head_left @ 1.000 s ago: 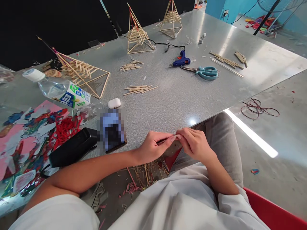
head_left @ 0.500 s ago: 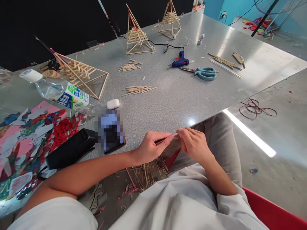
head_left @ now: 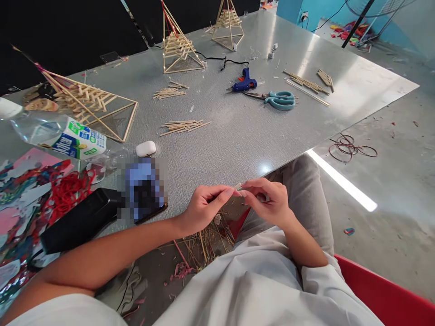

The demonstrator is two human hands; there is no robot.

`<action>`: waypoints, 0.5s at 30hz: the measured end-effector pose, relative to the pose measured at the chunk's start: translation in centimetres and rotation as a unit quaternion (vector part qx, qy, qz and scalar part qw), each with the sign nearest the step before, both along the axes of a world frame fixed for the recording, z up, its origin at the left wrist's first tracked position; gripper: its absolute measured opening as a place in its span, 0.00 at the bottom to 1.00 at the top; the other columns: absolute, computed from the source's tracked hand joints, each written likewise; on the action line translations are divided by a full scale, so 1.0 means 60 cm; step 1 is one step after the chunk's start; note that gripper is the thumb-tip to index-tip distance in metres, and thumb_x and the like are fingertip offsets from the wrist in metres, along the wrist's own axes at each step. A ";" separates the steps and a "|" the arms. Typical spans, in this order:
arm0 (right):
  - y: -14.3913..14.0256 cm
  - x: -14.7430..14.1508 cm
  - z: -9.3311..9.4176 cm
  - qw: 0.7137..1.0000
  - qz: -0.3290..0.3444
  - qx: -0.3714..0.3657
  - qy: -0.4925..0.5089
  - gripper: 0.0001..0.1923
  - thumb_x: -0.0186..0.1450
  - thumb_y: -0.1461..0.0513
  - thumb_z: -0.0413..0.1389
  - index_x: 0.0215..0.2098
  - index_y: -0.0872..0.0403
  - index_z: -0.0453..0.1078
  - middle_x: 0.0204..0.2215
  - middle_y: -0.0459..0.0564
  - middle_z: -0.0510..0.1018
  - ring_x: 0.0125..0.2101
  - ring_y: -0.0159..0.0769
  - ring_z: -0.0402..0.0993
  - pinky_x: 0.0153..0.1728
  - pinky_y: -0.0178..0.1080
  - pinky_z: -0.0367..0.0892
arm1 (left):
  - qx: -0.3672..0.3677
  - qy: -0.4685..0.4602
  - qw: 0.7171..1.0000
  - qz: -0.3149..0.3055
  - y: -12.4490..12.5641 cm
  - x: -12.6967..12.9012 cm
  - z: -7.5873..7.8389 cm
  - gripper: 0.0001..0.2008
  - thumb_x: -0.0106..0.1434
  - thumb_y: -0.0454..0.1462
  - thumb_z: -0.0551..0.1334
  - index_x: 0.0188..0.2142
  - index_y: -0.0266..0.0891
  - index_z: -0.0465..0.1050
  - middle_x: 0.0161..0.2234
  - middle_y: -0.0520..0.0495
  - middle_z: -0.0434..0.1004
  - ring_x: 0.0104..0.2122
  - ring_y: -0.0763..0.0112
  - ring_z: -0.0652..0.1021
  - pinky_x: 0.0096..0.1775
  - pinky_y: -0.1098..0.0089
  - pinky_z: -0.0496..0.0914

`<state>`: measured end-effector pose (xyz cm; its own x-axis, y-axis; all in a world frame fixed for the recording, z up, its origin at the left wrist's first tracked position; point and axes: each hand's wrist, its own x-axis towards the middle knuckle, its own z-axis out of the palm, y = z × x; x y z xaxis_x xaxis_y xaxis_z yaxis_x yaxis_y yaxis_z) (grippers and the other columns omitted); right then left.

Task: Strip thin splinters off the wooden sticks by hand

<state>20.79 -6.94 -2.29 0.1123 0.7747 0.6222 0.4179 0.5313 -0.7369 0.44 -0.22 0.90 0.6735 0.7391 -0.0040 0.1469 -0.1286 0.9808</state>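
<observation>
At the near left, colourful scraps [head_left: 20,203] were heaped beside a tangle of red cord [head_left: 70,192], and beyond them a clear labelled bottle [head_left: 83,140] lay on its side; whether any liquid was in it could not be told. Behind the bottle rested a left stick frame [head_left: 84,100], its rungs in place and seemingly finished, or nearly so. Further right came a small white case [head_left: 146,148], its contents hidden, just beyond a phone [head_left: 145,190], then two loose stick piles [head_left: 185,127], apparently unused as yet, with a middle stick frame [head_left: 178,46] standing past them, also looking complete. At the near edge, the left hand [head_left: 204,208] had thumb and forefinger pressed together on a small pale piece [head_left: 238,186]; this sat between the two hands, and the right hand [head_left: 268,199] pinched it too. That bit of work looked unfinished. A far stick frame [head_left: 228,20] stood built beyond. To the right, a blue glue gun [head_left: 244,81] and scissors [head_left: 280,100] lay unheld, and further right longer sticks [head_left: 307,82] were left loose.
</observation>
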 end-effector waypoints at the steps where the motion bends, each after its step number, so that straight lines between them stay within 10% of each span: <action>1: 0.001 -0.003 -0.002 1.000 -0.003 0.010 -0.005 0.04 0.76 0.62 0.61 0.44 0.53 0.78 0.20 0.40 0.80 0.15 0.24 0.68 0.18 0.29 0.61 | 0.002 -0.001 1.000 0.002 0.000 0.001 0.001 0.28 0.77 0.55 0.61 0.43 0.32 0.88 0.18 0.59 0.54 0.19 0.79 0.56 0.21 0.74 0.51; 6: 0.005 -0.009 -0.010 0.998 -0.057 0.023 -0.009 0.04 0.75 0.63 0.62 0.45 0.53 0.80 0.17 0.38 0.78 0.15 0.24 0.68 0.19 0.28 0.63 | 0.037 -0.004 0.999 -0.002 -0.002 0.004 0.006 0.24 0.79 0.50 0.60 0.47 0.32 0.88 0.18 0.58 0.56 0.20 0.78 0.57 0.22 0.75 0.54; 15: -0.007 -0.021 0.009 0.976 0.044 -0.131 0.166 0.09 0.75 0.59 0.61 0.43 0.56 0.82 0.14 0.39 0.75 0.12 0.24 0.65 0.17 0.28 0.62 | 0.101 -0.020 0.995 0.016 0.000 0.007 -0.006 0.17 0.76 0.44 0.65 0.48 0.34 0.89 0.25 0.50 0.77 0.24 0.76 0.66 0.26 0.75 0.62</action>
